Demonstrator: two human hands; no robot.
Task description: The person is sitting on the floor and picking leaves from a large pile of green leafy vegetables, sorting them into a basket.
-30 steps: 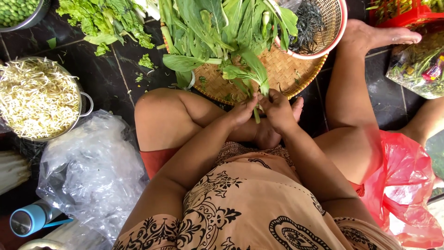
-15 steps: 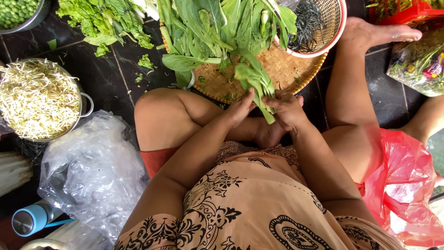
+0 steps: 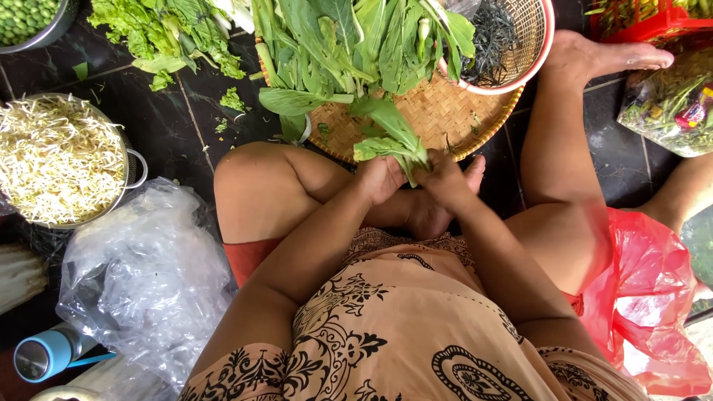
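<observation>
Floor [image 3: 160, 130]: dark tiles; directly on it rest a woven tray [image 3: 438, 119] of greens, a metal pot [image 3: 134, 167] of bean sprouts, clear plastic bags [image 3: 141, 275], a red bag [image 3: 646, 297], loose lettuce [image 3: 167, 33].

Stalk base of leafy green sprig [image 3: 392, 141] buried between left hand [image 3: 380, 178] and right hand [image 3: 444, 178]. Bowl of green peas [image 3: 30, 16] cropped far left. Pink basket [image 3: 512, 44] top cropped. Blue flask [image 3: 52, 355] partly behind plastic.

bright daylight | soft shadows | sharp focus | slight edge distortion
</observation>
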